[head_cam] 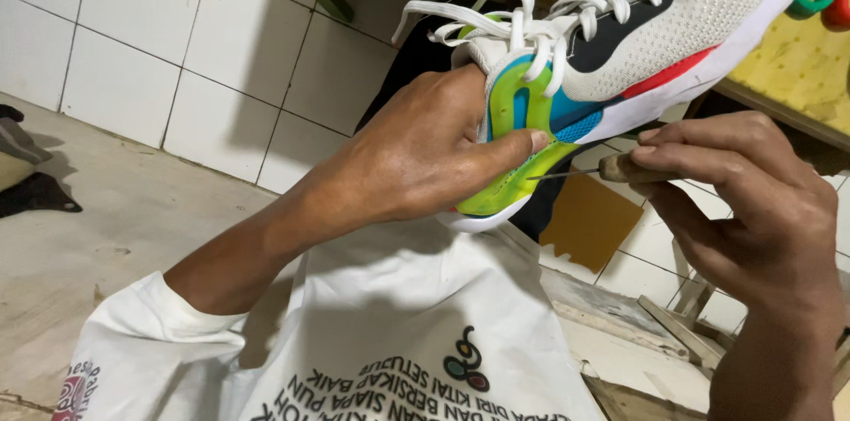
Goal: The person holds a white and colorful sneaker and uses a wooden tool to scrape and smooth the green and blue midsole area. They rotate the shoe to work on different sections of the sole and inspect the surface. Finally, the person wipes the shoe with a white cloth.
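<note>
My left hand wraps the heel of the sneaker, thumb pressed flat along its green heel panel, wrist bent upward and forearm rising from the white sleeve. The shoe sits tilted above that hand, its toe up to the right and its laces hanging loose. My right hand, just beside the sole, pinches a wooden-handled awl between closed fingers, its metal tip touching the green panel beside my left thumb.

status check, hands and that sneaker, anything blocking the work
Left hand gripping sneaker at the heel. Right hand pinching awl, tip at the green sole edge. Loose white laces above, nothing blocking.
</note>
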